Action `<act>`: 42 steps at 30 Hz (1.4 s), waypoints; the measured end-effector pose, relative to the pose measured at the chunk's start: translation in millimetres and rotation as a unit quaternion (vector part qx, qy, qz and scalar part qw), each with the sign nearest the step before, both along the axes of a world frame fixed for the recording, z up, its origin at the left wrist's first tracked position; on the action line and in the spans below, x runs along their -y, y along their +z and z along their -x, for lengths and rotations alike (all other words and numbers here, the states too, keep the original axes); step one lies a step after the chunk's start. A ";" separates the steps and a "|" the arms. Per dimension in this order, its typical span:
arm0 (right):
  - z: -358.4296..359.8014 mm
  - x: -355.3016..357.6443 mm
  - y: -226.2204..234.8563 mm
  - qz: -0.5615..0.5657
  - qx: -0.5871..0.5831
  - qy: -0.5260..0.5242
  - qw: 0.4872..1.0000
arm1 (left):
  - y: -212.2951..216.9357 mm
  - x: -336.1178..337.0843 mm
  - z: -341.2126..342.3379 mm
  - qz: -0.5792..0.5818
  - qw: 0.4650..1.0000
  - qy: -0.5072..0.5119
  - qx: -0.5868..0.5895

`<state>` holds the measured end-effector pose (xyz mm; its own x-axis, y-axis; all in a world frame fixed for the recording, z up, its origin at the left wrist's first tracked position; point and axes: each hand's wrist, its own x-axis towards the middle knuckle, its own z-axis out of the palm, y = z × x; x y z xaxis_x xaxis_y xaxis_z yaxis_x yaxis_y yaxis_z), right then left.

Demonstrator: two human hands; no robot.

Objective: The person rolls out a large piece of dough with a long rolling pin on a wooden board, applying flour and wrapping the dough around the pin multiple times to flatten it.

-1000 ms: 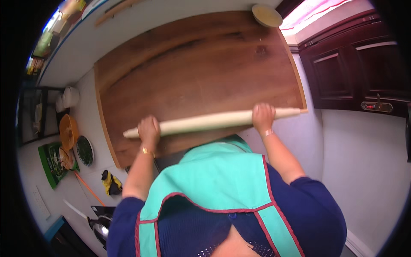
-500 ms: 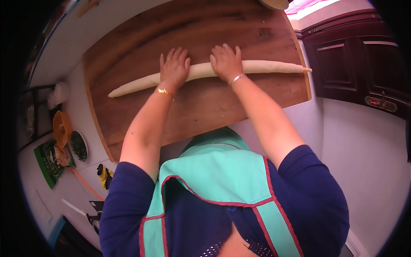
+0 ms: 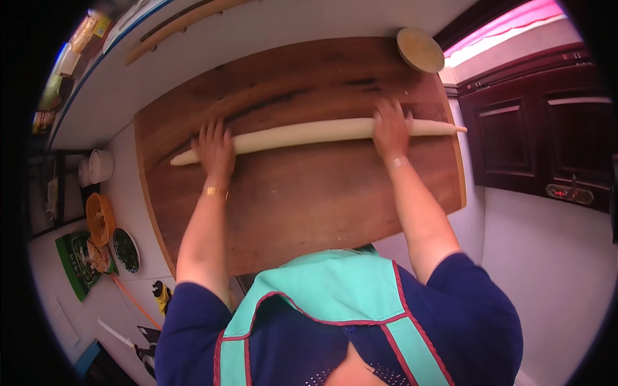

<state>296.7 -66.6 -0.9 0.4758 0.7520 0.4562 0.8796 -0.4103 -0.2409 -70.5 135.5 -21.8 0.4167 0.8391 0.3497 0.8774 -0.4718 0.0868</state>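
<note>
Pale printing is borne by the green packet [image 3: 78, 262]. On the wooden bench [image 3: 290, 199], the long, smooth, cream roll [image 3: 302, 134] is touched by the left hand [image 3: 217, 152] and right hand [image 3: 391, 134], fingers [image 3: 210, 132] slightly apart.

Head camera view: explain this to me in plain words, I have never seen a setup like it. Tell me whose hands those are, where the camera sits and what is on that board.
There is no machine here: the two bare hands belong to the person wearing the camera on their head. It looks down, so you see their own teal apron at the bottom; its wide fisheye lens bends straight edges near the rim.

On the brown wooden board lies a long pale roll, with a thin stick tip poking out at its right end. The left hand lies over the roll toward its left end and the right hand toward its right, fingers stretched across it. A round, pale dish or lid sits at the board's far right corner.
</note>
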 end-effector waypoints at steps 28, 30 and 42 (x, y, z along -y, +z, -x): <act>39.8 97.6 -0.1 0.154 -0.043 -0.037 0.986 | 6.9 90.7 48.7 0.082 0.996 -0.039 0.002; 88.4 164.7 2.2 0.186 -0.062 -0.023 0.980 | 8.7 163.4 100.3 0.089 0.995 -0.033 -0.013; 175.6 125.2 -8.5 0.070 0.020 0.088 0.993 | -3.8 210.2 -4.9 0.073 0.984 -0.163 0.011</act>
